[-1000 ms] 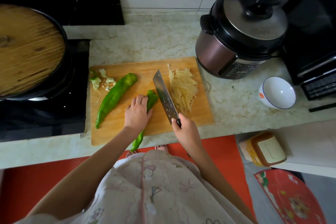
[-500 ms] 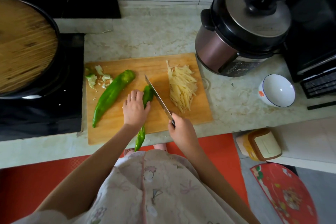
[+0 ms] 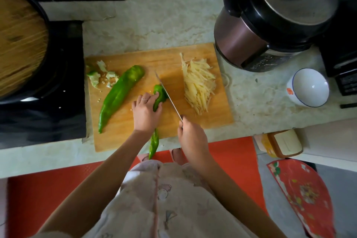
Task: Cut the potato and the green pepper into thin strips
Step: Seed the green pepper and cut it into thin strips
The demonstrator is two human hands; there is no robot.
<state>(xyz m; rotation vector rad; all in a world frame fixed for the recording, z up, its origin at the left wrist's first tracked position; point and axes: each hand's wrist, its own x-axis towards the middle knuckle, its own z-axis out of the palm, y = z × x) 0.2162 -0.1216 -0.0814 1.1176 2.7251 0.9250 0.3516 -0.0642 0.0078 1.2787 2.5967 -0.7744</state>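
Middle of held pepper [image 3: 158, 90] was hidden under left hand [image 3: 145, 111]; handle of knife [image 3: 171, 100] lay inside right hand [image 3: 192, 138]. Frame edge cropped cooker [image 3: 270, 25].

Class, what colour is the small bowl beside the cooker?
The bowl is white with a blue rim; head view.

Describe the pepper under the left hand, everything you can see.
The pepper is long, slim and glossy green. It lies on the board, thick end away from the person, its tapered tip past the board's near edge. The left hand holds its middle, fingers curled over it. The knife, gripped by the right hand, meets its right side near the thick end.
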